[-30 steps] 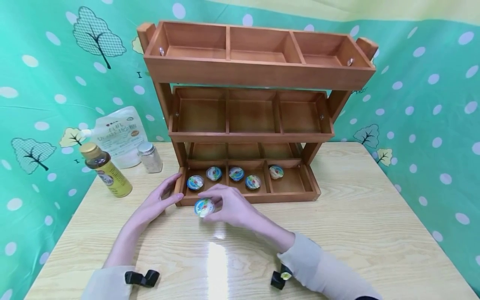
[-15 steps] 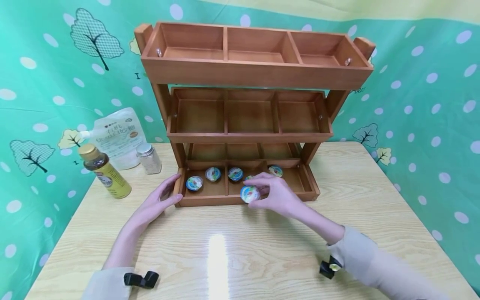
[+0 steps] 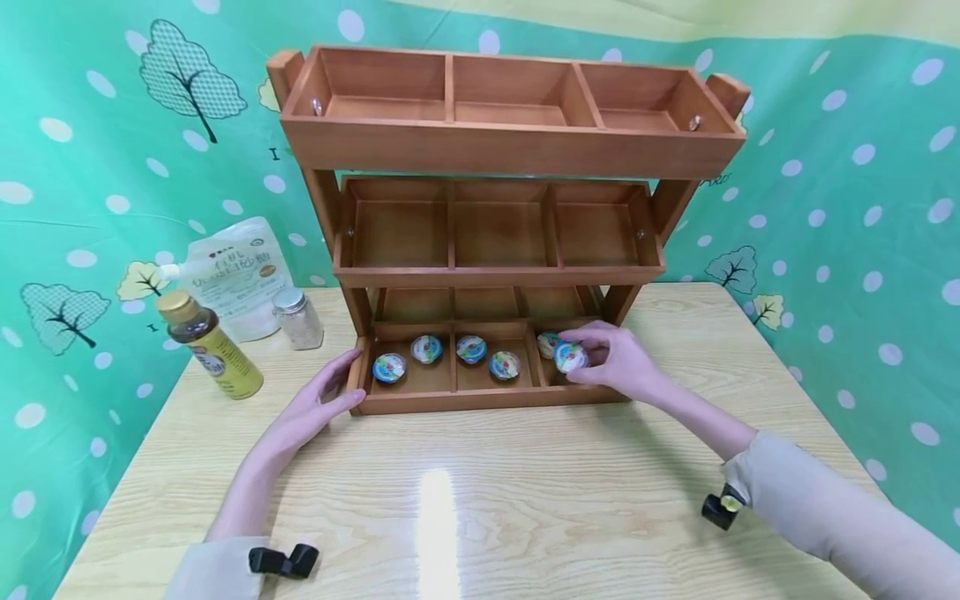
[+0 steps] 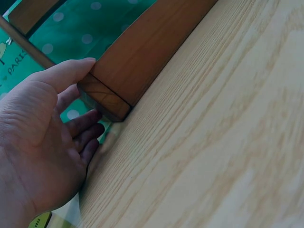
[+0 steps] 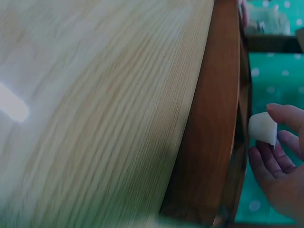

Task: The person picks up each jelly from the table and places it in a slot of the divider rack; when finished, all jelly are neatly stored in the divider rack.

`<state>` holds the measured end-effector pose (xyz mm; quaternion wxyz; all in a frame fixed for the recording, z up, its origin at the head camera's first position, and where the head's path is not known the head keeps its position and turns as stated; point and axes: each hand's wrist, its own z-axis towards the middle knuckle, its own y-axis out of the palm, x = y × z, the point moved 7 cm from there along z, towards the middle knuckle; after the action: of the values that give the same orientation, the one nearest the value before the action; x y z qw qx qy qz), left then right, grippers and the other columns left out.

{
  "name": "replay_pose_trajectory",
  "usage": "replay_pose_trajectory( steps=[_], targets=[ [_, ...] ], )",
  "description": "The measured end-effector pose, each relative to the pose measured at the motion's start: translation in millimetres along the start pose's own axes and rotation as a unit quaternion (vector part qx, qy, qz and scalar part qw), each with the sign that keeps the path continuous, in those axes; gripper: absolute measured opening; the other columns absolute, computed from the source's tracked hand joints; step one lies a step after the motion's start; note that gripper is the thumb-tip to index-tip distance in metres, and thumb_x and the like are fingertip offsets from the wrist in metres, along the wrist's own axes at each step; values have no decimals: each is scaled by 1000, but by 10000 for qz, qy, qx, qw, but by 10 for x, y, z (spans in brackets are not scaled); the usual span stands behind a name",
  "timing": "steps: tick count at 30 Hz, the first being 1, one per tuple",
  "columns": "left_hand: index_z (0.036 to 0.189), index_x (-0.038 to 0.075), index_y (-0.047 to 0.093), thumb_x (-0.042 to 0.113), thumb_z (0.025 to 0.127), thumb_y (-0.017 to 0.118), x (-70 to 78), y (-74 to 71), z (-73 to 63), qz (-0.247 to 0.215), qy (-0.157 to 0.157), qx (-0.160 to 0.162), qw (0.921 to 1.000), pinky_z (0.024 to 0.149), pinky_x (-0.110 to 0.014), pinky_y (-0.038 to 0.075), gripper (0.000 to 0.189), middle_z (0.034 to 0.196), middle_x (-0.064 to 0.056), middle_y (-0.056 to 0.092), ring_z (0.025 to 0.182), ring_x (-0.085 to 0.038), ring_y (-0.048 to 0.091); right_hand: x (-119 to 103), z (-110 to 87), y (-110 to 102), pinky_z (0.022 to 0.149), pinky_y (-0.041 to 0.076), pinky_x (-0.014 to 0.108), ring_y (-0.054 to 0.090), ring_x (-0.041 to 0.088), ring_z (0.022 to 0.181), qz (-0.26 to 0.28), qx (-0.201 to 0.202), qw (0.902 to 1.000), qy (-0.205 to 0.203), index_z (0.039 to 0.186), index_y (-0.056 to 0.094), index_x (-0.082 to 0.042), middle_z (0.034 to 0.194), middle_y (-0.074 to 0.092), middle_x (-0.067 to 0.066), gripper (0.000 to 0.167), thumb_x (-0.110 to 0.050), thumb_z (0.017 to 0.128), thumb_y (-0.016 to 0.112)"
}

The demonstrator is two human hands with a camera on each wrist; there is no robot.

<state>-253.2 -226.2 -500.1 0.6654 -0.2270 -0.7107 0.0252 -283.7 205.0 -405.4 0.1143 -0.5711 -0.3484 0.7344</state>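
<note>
My right hand (image 3: 618, 360) pinches a small jelly cup (image 3: 571, 357) with a printed lid over the right compartment of the rack's lowest tray. In the right wrist view, the cup's white body (image 5: 262, 128) shows between thumb and fingers. Just behind it sits another jelly cup (image 3: 547, 343), partly hidden. Two cups (image 3: 388, 367) lie in the left compartment and two more (image 3: 504, 365) in the middle one. My left hand (image 3: 315, 400) holds the tray's left end; in the left wrist view, thumb and fingers bend around the wooden corner (image 4: 107, 95).
The brown wooden rack (image 3: 510, 150) has three tiers, each split into three compartments. To its left stand a yellow-labelled bottle (image 3: 221, 354), a white pouch (image 3: 236, 275) and a silver-capped jar (image 3: 298, 318). A green patterned cloth (image 3: 840, 208) hangs behind the wooden table (image 3: 360, 500).
Holding the jelly cup, my right hand has moved rightward from in front of the left compartment, past the middle one, to the right compartment. The left hand stays on the tray end.
</note>
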Motion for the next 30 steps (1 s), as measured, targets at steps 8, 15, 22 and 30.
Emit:
replay_pose_trajectory(
  steps=[8, 15, 22, 30],
  targets=[
    [165, 24, 21, 33, 103, 63, -5, -7, -2, -7, 15, 15, 10000, 128, -66, 12, 76, 174, -12, 15, 161, -39, 12, 233, 18, -198, 79, 59, 17, 71, 30, 99, -495, 61, 9988, -12, 131, 67, 1, 120, 67, 21, 54, -1, 80, 85],
    [165, 22, 22, 33, 103, 63, -12, -2, -3, -30, -26, 18, 10000, 128, -65, 12, 76, 174, -12, 14, 161, -39, 11, 370, 8, -184, 90, 62, 43, 72, 34, 109, -1326, 122, 9911, -57, 131, 67, -1, 125, 71, 19, 55, -11, 81, 87],
    [165, 22, 22, 33, 103, 63, -6, 1, -1, -77, -27, 3, 10000, 129, -65, 11, 75, 174, -11, 15, 161, -39, 11, 416, -7, -130, 98, 56, 54, 69, 36, 116, -1842, 390, 9815, -358, 125, 72, -4, 122, 75, 16, 52, -14, 77, 91],
    [165, 25, 22, 35, 102, 63, -5, 3, -3, -46, -33, 24, 10000, 128, -66, 11, 76, 174, -11, 16, 161, -39, 12, 445, -7, -71, 98, 55, 56, 65, 38, 118, -1996, 492, 9775, -479, 122, 74, -4, 121, 74, 17, 52, -15, 75, 93]
  ],
)
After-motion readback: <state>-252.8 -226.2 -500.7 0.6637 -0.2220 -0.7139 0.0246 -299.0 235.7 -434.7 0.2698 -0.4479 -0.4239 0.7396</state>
